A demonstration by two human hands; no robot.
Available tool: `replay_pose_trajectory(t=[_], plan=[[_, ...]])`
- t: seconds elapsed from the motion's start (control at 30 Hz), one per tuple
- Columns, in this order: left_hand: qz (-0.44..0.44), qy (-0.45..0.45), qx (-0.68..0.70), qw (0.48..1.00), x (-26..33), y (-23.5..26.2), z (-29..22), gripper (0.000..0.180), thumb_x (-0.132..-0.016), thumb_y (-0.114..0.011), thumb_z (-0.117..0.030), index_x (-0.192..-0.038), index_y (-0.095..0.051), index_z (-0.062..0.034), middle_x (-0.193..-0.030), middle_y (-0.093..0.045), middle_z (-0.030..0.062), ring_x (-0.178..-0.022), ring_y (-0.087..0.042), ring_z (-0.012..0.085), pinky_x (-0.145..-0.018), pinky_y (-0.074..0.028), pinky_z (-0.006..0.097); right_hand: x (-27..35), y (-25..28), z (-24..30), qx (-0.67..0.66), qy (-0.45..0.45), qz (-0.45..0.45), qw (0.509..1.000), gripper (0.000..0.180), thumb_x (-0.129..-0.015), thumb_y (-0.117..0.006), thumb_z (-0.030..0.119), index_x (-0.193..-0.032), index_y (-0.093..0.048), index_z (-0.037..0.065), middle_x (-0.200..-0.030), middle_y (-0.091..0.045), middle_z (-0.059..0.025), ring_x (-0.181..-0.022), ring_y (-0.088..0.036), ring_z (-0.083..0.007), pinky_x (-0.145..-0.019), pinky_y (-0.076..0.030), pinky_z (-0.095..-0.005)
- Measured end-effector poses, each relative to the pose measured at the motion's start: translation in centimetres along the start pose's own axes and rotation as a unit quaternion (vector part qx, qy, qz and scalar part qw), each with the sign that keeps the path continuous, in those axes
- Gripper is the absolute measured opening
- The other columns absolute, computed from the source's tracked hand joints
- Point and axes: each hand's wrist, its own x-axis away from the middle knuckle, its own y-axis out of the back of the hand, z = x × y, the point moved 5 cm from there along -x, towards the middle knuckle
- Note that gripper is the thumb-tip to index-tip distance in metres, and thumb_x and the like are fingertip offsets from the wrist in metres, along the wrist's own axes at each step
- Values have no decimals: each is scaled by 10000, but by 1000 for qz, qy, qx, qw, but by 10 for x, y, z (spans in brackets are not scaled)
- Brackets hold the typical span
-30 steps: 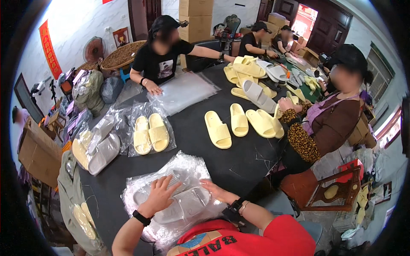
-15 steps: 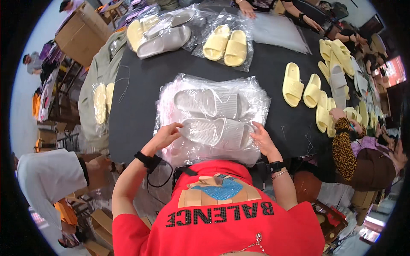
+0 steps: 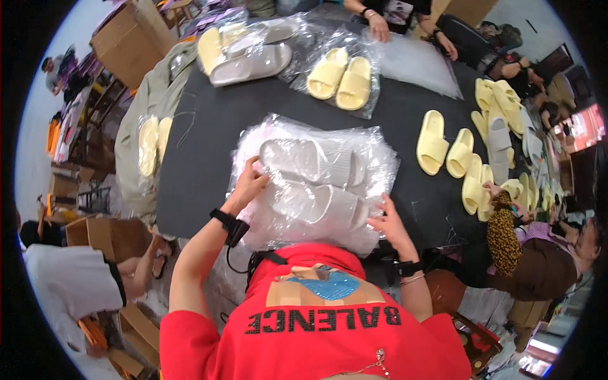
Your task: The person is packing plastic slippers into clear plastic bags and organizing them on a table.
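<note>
A pair of light grey ribbed slippers (image 3: 339, 163) lies in a clear plastic bag (image 3: 373, 140) on a stack of clear plastic bags in front of me. The two slippers lie side by side, heels to the left. At the bag's left side, my left hand (image 3: 249, 185) has its fingers curled in and closed on the plastic, close to the heels. My right hand (image 3: 394, 229) rests against the bag's right edge near the lower slipper's toe, its fingers apart.
The black table (image 3: 212, 133) also bears bagged yellow slippers (image 3: 339, 79), a bagged grey slipper (image 3: 250, 66) and a sheaf of clear bags (image 3: 418, 63). Loose yellow slippers (image 3: 432, 142) lie at the right. Co-workers' hands (image 3: 379, 28) show across the table and at the right.
My left hand has moved up along the bag's left side, from the lower slipper's heel towards the upper one's. My right hand's fingers have spread, and the view has shifted slightly.
</note>
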Motion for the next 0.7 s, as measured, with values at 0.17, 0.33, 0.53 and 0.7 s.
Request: replay_pose_trajectory(t=[0.17,0.33,0.53,0.7], plan=[[-59,43,214,974,-7,-3,23,436,-792,-534,-37,-1211,-416,-49,-766,-551,50,-631,-541,137,-565,-454,254,-16,-1,-29,-51,45,9,998,864,-749,-710,61,-1416,-161,69,-1246,-422,-173,-1033,-499,-205,-824,-478,-319],[73,170,381,906,-10,-10,32,320,-833,-457,5,-1152,-462,-20,-790,-607,92,-592,-547,135,-492,-435,229,-8,6,-6,-88,-37,-20,995,653,-869,-557,408,-1376,-295,90,-1178,-516,-93,-926,-532,-130,-706,-449,-255],[248,52,150,956,7,-47,-32,342,-797,-562,-18,-1136,-515,-10,-853,-632,123,-608,-552,149,-500,-433,255,-25,-4,-32,-49,0,-72,996,571,-856,-591,343,-1322,-389,83,-1153,-540,-84,-941,-541,-137,-722,-466,-277],[81,-480,-431,760,-3,-74,-59,439,-735,-668,-140,-1141,-538,-34,-1046,-602,108,-911,-553,261,-754,-444,380,-12,2,-18,-15,12,-118,993,550,-825,-627,316,-1274,-433,65,-1093,-579,-117,-915,-572,-165,-740,-479,-294]])
